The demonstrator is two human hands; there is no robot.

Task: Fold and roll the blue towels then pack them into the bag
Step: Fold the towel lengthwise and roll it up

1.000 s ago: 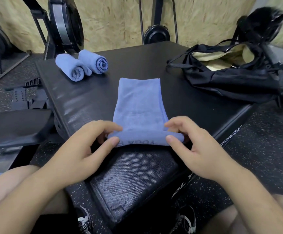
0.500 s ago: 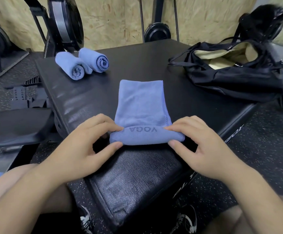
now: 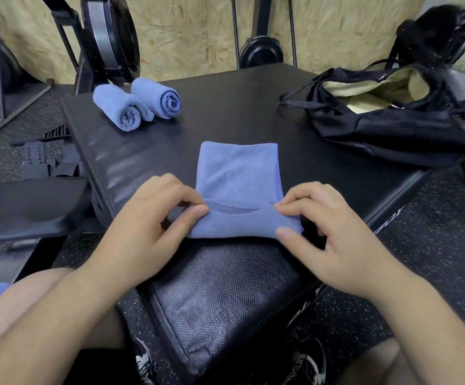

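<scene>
On black gym box (image 3: 225, 107) before chipboard wall (image 3: 192, 31), pinched both ends of part-rolled blue towel (image 3: 239, 173) at centre frame with left hand (image 3: 142, 226) and right hand (image 3: 334, 245), fingers curled over roll, had two rolled towels (image 3: 153, 97) upper left, open black bag (image 3: 392, 129) upper right.

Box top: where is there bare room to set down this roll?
Bare: the far middle between the rolls and the bag, beyond the towel. Crowded: the near edge, where the left hand and right hand grip it.
</scene>
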